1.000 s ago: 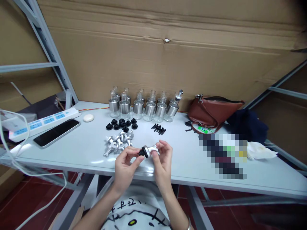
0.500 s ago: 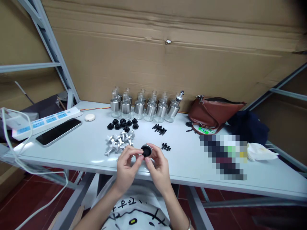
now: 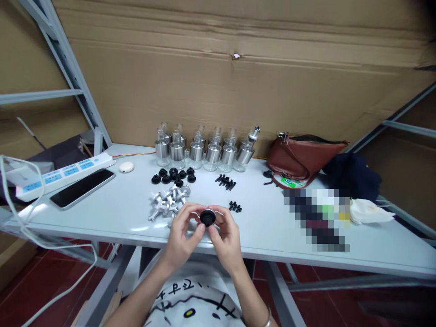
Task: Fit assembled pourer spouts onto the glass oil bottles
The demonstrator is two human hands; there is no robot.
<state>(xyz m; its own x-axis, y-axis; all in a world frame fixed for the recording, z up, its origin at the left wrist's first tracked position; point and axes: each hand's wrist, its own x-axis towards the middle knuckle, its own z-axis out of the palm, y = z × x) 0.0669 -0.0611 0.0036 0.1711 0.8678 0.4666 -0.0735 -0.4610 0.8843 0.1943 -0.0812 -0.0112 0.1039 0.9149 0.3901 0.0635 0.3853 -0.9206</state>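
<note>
Over the table's front edge, my left hand [image 3: 185, 231] and my right hand [image 3: 223, 234] hold one pourer top [image 3: 207, 218] between them. Its round black ribbed stopper faces me, with a silver rim behind it; the spout is mostly hidden. Fingers of both hands curl around its sides, thumbs at the bottom. Just beyond my left hand lies a heap of silver metal spouts [image 3: 166, 204]. Behind that are several black ribbed stoppers [image 3: 173, 177]. Small black caps [image 3: 235, 207] lie beyond my right hand, and thin black pieces [image 3: 225, 182] farther back.
Glass bottles with steel sleeves [image 3: 213, 153] stand in rows at the back, one with a pourer fitted. To the left are a phone [image 3: 82, 188], a power strip [image 3: 64, 175] and a white round case [image 3: 126, 167]. A brown bag [image 3: 303, 156] sits at right.
The black stopper has turned in my fingers, so its ribbed narrow end now points toward me and downward. Both hands stay in nearly the same place.
</note>
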